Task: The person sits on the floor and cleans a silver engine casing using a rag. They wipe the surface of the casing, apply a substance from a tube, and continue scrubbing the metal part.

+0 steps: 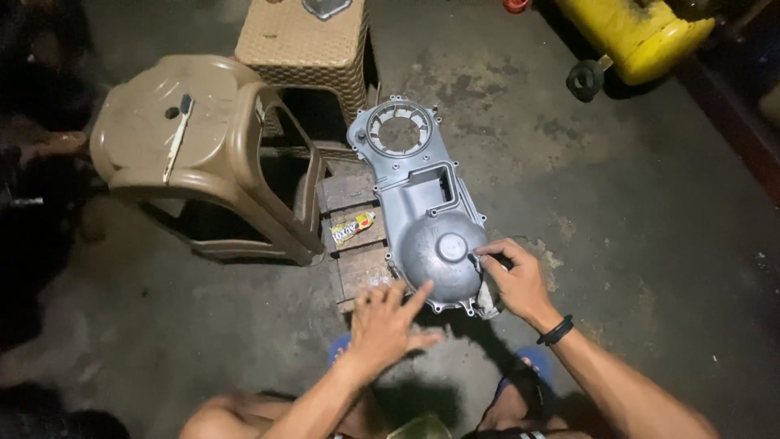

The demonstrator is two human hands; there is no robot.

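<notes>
A grey metal engine cover (418, 203) lies lengthwise on a small wooden bench (351, 195), its round opening at the far end. My right hand (512, 280) presses a dirty white rag (486, 299) against the cover's domed near end. My left hand (386, 321) hovers beside the cover's near edge with fingers spread, its index finger pointing at the dome, holding nothing.
A small yellow tube (353, 227) lies on the bench left of the cover. A brown plastic stool (195, 138) with a toothbrush (176, 136) on it stands to the left, a woven stool (305, 45) behind. A yellow tank (642, 32) sits at far right.
</notes>
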